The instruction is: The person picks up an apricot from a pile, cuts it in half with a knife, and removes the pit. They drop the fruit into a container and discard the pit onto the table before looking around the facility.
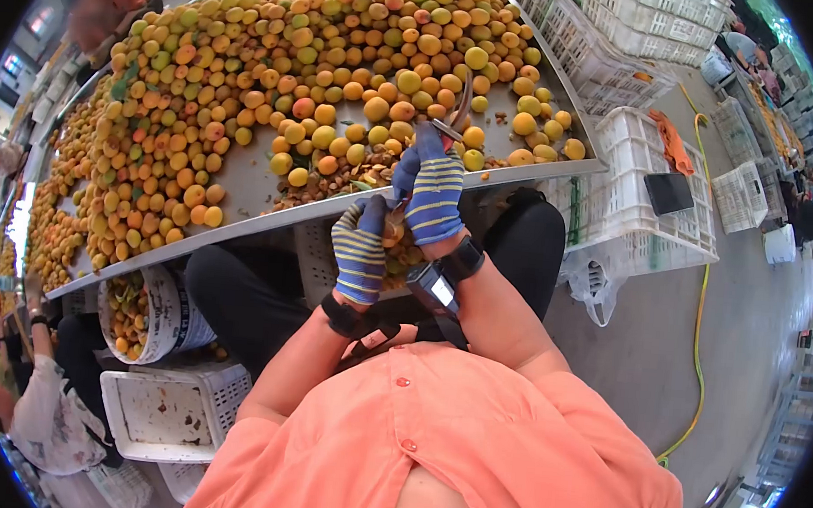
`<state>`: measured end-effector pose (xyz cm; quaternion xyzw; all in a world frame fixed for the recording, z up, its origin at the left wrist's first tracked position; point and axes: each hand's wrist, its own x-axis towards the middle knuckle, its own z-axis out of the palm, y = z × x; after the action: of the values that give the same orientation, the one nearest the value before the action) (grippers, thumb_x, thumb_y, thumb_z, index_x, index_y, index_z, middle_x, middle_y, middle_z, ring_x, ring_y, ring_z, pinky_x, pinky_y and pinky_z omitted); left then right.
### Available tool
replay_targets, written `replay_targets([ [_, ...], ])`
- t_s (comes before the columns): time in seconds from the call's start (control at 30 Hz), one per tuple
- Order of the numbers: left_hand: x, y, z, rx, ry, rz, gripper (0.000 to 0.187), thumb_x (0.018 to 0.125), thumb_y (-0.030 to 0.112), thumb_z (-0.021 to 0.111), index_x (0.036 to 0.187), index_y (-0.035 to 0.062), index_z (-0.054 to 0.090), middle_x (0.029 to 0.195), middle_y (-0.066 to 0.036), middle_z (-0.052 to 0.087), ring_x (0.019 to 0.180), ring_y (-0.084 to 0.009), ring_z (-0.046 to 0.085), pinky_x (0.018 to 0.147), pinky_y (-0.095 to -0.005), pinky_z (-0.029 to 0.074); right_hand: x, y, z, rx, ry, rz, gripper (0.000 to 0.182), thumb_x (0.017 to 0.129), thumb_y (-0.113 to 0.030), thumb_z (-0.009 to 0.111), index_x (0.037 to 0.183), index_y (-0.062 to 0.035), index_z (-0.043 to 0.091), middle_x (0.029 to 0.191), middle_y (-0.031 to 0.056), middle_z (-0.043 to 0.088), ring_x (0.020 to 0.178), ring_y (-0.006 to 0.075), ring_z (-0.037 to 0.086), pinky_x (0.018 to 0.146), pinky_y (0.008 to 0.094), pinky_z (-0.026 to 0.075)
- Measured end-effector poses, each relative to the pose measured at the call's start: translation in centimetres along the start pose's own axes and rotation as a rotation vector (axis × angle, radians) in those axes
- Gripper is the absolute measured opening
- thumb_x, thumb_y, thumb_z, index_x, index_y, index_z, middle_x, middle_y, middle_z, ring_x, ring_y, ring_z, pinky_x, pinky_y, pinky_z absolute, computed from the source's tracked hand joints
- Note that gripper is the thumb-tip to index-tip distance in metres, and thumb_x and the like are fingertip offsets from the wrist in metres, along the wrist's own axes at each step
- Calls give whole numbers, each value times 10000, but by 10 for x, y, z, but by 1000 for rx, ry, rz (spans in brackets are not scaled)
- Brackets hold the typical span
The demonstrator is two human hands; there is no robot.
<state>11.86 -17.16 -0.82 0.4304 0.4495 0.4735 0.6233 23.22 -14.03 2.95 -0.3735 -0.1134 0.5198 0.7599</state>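
Observation:
Both my hands wear blue-and-yellow striped gloves at the near edge of a metal table (256,221) heaped with orange-yellow fruit (191,75). My right hand (431,184) is closed around a small curved metal tool (459,103), whose blades point away over the table. Just left of it and lower, my left hand (361,246) has its fingers closed near the table edge, beside an orange fruit piece (392,231); whether it grips that piece is hard to make out. Small brown pits or scraps (336,183) lie on the table in front of my hands.
White plastic crates (651,237) stand to the right, one bearing an orange cloth (671,143) and a dark tablet-like object (668,193). A yellow hose (698,353) crosses the floor. Lower left are a fruit bucket (161,316) and a white basket (160,416). Co-workers sit at left.

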Motion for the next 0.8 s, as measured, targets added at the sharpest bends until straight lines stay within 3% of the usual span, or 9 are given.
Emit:
replay_targets([
  [0.07,0,-3,-1,-17,32,24,253,910,273,571,818,49,643,725,26,595,650,-35,497,594,-199,410,8,10,-8,108,4,105,358,892,-308,587,632,-187,374,472,-73,303,349,55,273,343,229,203],
  [0.2,3,-11,-7,-102,24,21,286,929,302,545,788,69,631,694,23,594,615,-35,503,575,-195,408,9,15,-6,187,103,234,282,898,-323,568,723,-189,391,489,-79,282,363,70,266,356,243,234],
  [0.3,8,-13,-3,-127,91,88,263,923,257,555,777,46,609,641,27,569,575,-33,475,524,-203,377,10,20,-5,219,131,267,303,898,-342,556,703,-187,383,485,-75,283,370,82,280,365,262,259],
  [0.4,15,-24,-15,-117,68,57,327,949,326,507,843,44,634,741,5,608,659,-57,536,604,-210,436,17,29,-8,304,88,315,315,902,-348,539,689,-180,378,484,-66,277,375,100,292,376,273,279],
  [0.5,19,-30,-11,-298,79,23,344,946,351,509,886,33,627,801,-13,615,714,-85,565,649,-223,466,14,39,2,284,135,349,315,907,-342,524,686,-169,380,485,-52,287,376,114,297,380,271,287],
  [0.67,25,-30,-24,-394,13,-73,319,931,358,534,948,47,603,854,-23,611,755,-116,585,703,-240,493,21,36,10,266,137,276,340,928,-312,510,644,-173,385,493,-55,312,371,91,275,363,236,256],
  [0.73,23,-15,-22,-571,28,-233,260,914,314,576,987,65,584,884,-27,590,797,-132,589,725,-257,512,25,22,14,206,9,95,343,929,-316,527,648,-176,387,493,-60,318,368,80,280,358,230,246],
  [0.8,23,-6,-20,-645,31,-260,239,902,286,597,1004,71,577,914,-30,579,834,-135,583,739,-266,515,26,10,12,146,-108,-40,352,914,-337,570,656,-167,404,493,-65,344,372,60,311,358,224,243],
])
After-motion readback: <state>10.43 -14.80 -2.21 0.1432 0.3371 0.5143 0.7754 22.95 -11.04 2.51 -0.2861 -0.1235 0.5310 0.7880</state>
